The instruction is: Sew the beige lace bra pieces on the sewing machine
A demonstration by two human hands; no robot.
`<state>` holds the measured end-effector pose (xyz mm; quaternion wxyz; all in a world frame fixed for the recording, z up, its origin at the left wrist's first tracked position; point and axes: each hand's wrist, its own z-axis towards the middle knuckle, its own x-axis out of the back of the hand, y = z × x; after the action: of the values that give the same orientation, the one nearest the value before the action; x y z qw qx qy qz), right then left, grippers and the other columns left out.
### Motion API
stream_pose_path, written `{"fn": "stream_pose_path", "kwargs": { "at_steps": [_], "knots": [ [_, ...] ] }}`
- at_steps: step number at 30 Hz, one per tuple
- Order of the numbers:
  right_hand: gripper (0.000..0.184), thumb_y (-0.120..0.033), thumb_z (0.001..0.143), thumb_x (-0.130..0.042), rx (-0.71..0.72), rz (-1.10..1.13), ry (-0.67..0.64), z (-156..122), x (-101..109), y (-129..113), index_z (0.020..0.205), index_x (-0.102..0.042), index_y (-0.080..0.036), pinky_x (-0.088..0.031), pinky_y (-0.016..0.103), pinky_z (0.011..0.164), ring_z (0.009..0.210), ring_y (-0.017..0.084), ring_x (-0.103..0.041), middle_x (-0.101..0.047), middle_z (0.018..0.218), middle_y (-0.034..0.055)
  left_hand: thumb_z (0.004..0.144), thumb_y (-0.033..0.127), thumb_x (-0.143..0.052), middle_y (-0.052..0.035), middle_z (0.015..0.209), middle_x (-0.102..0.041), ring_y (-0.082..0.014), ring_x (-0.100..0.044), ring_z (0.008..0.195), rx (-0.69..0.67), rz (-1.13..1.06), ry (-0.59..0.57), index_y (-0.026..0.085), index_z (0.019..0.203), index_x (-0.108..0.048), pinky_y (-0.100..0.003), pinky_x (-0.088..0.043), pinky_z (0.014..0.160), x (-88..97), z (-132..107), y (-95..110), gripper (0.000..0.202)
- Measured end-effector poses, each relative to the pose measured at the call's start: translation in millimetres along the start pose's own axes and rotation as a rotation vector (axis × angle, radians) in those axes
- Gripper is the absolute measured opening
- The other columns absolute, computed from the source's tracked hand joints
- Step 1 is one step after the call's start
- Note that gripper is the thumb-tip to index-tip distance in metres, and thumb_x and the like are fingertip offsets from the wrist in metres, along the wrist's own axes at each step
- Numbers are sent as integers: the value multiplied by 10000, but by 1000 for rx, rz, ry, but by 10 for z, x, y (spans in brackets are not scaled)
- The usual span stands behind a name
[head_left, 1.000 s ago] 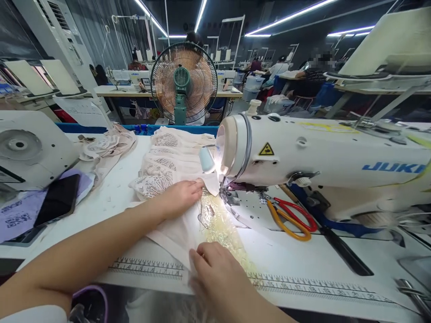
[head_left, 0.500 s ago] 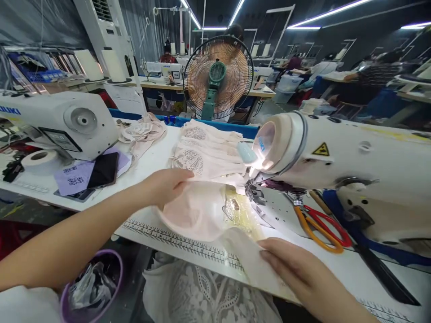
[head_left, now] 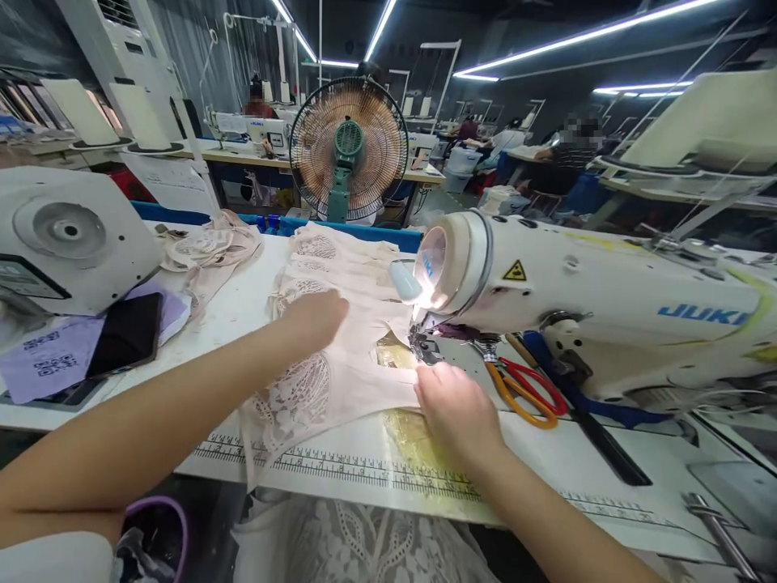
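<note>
Pale pink lace bra pieces (head_left: 358, 380) lie on the sewing table, joined in a row that runs back beside the machine. The nearest piece shows its lace cup facing up. My left hand (head_left: 316, 320) rests on the fabric with its fingers curled into it, the fingertips hidden. Close to the presser foot (head_left: 426, 346), my right hand (head_left: 458, 409) pinches the right end of the nearest piece. The lit sewing machine head (head_left: 452, 259) stands just beyond that hand. Yellow tape (head_left: 418, 445) covers the table under the fabric.
Orange and red-handled scissors (head_left: 528, 393) and a black-handled tool (head_left: 613, 445) lie right of the needle. At left are a phone (head_left: 127, 332), purple papers (head_left: 52, 360) and another machine (head_left: 73, 235). A ruler strip (head_left: 340, 465) follows the front edge. A fan (head_left: 349, 150) stands behind.
The nearest bra piece now lies lace side up; before, its plain cup side showed. My right hand has moved up and inward to the presser foot. The view has turned right.
</note>
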<state>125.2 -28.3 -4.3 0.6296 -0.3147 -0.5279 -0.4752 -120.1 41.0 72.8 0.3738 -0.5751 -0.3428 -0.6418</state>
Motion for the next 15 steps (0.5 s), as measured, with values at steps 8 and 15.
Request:
{"fn": "stream_pose_path", "kwargs": {
  "at_steps": [8,15],
  "knots": [
    [351,-120,877,-429,120,-5,-77,-132,-158,-272,1209,-542,-124,-441,402,887,1113,287,-521,-574,1207,186,837,204,-503,-94,1024,-633,-250,-624,898,-43,-79,-139,148,928,-625,-298,-468,711,-449,662,743,162],
    [455,-62,838,-422,285,133,-188,14,-39,-91,1274,-520,-152,-383,473,1003,1280,294,-396,-467,1382,136,888,349,-444,-113,938,-662,-249,-643,859,172,-113,-114,132,1110,-564,-287,-467,680,-576,1000,564,333]
  ]
}}
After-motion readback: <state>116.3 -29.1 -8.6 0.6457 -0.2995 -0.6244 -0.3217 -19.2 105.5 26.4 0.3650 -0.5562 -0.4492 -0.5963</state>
